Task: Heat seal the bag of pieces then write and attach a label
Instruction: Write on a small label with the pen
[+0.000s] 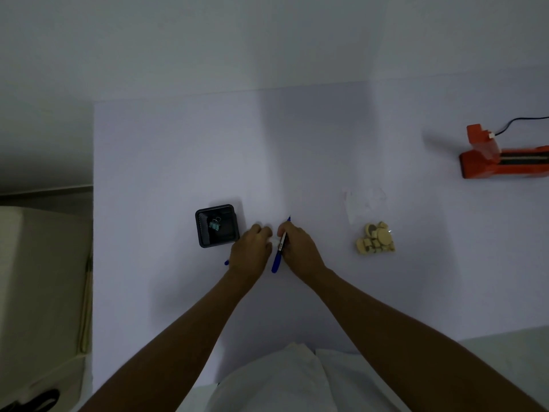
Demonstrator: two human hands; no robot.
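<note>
A clear bag of beige wooden pieces (375,241) lies on the white table (297,150), to the right of my hands. My right hand (300,249) grips a blue marker (279,254) with its tip pointing away from me. My left hand (252,248) rests close beside it, fingers curled over a small white label (274,240) that is mostly hidden between the hands. A blue cap (226,262) peeks out at the left hand's outer edge. The orange heat sealer (502,157) stands at the far right with its black cord (523,121).
A black mesh holder (218,226) with a teal binder clip (214,225) stands just left of my left hand. A pale scrap of clear film or paper (361,203) lies behind the bag. The table's left edge drops off to a beige surface (41,278).
</note>
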